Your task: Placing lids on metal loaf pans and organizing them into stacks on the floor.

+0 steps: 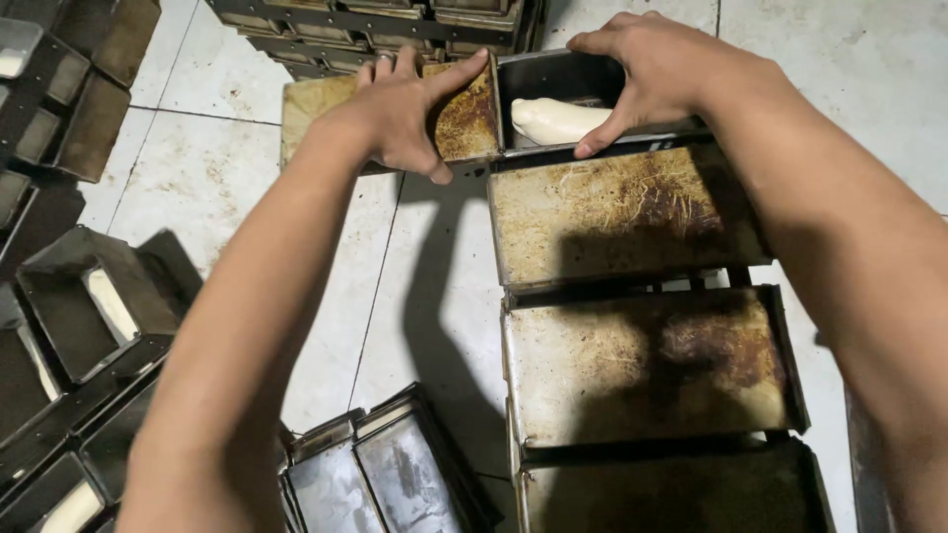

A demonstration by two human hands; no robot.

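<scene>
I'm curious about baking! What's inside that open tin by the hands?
A pale dough roll lies inside the open tin. The sliding lid and right hand cover the rest.

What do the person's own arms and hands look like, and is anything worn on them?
Both forearms are bare, with no sleeves in view. The left hand seems to wear a thin ring on one finger. The right hand wears no glove, ring or watch that shows.

i see both forearms bare to the frame edge, no sleeves or gloves; my left hand (pixel 400 109) wears a thin ring.
</scene>
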